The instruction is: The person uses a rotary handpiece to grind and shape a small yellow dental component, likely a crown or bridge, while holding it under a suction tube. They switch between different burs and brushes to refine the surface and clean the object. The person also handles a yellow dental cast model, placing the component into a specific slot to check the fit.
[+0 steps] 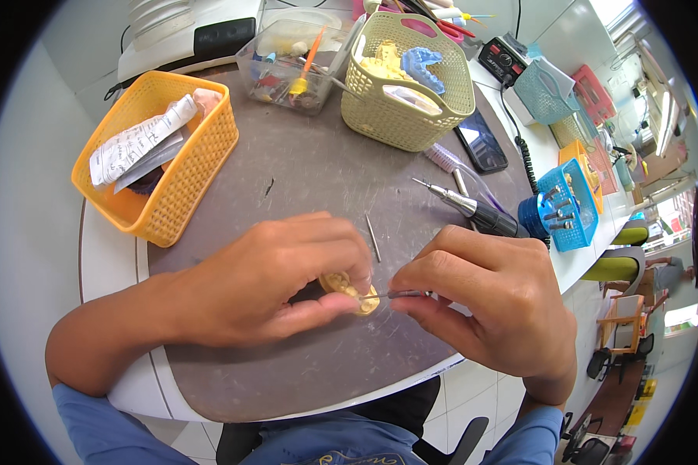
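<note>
A small yellow dental cast [336, 282] rests low over the grey-brown work mat [248, 387], partly hidden by my fingers. My left hand [279, 271] is closed round it, thumb on the near side and fingers on the far side. Pinched between thumb and fingers of my right hand [492, 298] is a thin metal dental instrument [408, 294]. Its slender tip points left and meets the cast's right part; whether it touches the surface or something small there, I cannot tell. A thin metal rod [374, 237] lies on the mat just beyond my hands.
Beyond my right hand lies a dental handpiece [473, 208] with a coiled cord, near a phone [481, 143]. A green basket [407, 124] holds yellow and blue casts. An orange basket [186, 190] with papers and a clear tool box [260, 74] stand farther left. A blue basket [578, 225] holds burs.
</note>
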`<state>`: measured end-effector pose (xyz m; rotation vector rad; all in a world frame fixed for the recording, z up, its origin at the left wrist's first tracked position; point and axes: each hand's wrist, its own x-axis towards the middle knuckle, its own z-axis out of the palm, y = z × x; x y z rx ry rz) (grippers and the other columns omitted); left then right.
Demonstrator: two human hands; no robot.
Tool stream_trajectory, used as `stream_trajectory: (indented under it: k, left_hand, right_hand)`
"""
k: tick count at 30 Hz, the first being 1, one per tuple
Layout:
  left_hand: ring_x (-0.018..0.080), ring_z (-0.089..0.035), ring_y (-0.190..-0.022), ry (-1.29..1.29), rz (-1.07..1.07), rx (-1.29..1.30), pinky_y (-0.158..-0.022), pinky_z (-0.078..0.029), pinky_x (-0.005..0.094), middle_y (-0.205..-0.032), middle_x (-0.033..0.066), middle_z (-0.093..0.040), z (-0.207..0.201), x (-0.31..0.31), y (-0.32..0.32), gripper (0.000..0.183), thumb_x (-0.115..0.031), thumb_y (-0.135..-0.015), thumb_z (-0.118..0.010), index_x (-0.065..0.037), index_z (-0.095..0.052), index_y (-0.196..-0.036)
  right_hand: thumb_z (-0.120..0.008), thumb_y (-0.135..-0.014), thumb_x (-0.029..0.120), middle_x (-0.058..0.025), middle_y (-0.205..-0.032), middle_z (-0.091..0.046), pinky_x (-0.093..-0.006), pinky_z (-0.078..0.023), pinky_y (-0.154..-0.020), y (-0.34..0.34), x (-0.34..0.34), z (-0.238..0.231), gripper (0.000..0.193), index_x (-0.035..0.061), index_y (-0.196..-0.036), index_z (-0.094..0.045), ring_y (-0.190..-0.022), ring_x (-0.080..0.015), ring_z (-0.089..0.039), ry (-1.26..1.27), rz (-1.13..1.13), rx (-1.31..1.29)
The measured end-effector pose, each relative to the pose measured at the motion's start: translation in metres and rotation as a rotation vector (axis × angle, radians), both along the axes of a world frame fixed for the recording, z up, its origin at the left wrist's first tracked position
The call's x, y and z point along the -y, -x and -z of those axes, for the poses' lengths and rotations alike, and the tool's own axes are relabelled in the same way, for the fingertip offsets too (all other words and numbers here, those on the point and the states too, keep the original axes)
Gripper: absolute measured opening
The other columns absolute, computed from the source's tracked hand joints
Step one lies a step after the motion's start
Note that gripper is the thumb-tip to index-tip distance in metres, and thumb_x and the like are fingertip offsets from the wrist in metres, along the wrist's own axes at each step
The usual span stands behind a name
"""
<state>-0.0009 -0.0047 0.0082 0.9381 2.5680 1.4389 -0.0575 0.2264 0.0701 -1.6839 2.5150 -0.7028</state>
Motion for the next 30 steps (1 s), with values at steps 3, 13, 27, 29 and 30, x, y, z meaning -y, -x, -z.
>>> stream_trajectory:
  k: [3, 13, 27, 29, 30]
  left_hand:
    - [0.0267, -0.063, -0.097, 0.010, -0.010, -0.004, -0.081, -0.051, 0.0355, -0.104, 0.0099, -0.064, 0.000, 0.000, 0.001, 0.017, -0.008, -0.084, -0.075, -0.003, -0.063, -0.096]
    - [0.0308, -0.063, -0.089, 0.145, -0.107, -0.037, -0.077, -0.050, 0.0363, -0.098, 0.0128, -0.065, -0.016, -0.017, -0.001, 0.022, -0.006, -0.076, -0.077, -0.001, -0.064, -0.093]
    - [0.0310, -0.063, -0.098, 0.160, -0.073, 0.055, -0.083, -0.051, 0.0368, -0.104, 0.0125, -0.065, -0.018, -0.013, -0.001, 0.021, -0.005, -0.081, -0.073, -0.002, -0.066, -0.100]
    - [0.0309, -0.064, -0.098, 0.124, -0.044, 0.011, -0.082, -0.051, 0.0371, -0.104, 0.0120, -0.065, -0.020, -0.011, -0.002, 0.019, -0.006, -0.083, -0.073, -0.003, -0.065, -0.099]
    - [0.0310, -0.064, -0.097, 0.085, -0.021, 0.001, -0.081, -0.051, 0.0372, -0.103, 0.0118, -0.065, -0.011, -0.009, 0.002, 0.018, -0.006, -0.083, -0.072, -0.003, -0.064, -0.099]
  right_hand:
    - [-0.080, -0.078, 0.019, -0.0042, -0.065, -0.056, -0.0329, -0.042, -0.045, -0.001, 0.002, 0.002, 0.021, 0.0067, -0.077, -0.063, -0.051, -0.0205, -0.057, -0.055, -0.014, -0.100]
    - [-0.066, -0.091, 0.030, -0.0103, -0.080, -0.059, -0.0357, -0.049, -0.053, 0.001, -0.012, 0.013, 0.029, 0.0024, -0.085, -0.057, -0.079, -0.0234, -0.065, 0.149, -0.032, -0.170]
    - [-0.066, -0.089, 0.028, -0.0085, -0.080, -0.062, -0.0373, -0.051, -0.054, 0.002, -0.005, 0.026, 0.025, 0.0044, -0.091, -0.059, -0.075, -0.0270, -0.067, 0.169, -0.045, -0.177]
    - [-0.065, -0.090, 0.027, -0.0085, -0.083, -0.062, -0.0376, -0.052, -0.056, -0.001, -0.004, 0.019, 0.023, 0.0050, -0.095, -0.060, -0.074, -0.0271, -0.066, -0.016, -0.017, -0.163]
    - [-0.066, -0.089, 0.025, -0.0080, -0.083, -0.062, -0.0378, -0.051, -0.057, -0.003, -0.006, 0.013, 0.022, 0.0052, -0.096, -0.061, -0.074, -0.0270, -0.066, -0.102, 0.033, -0.121]
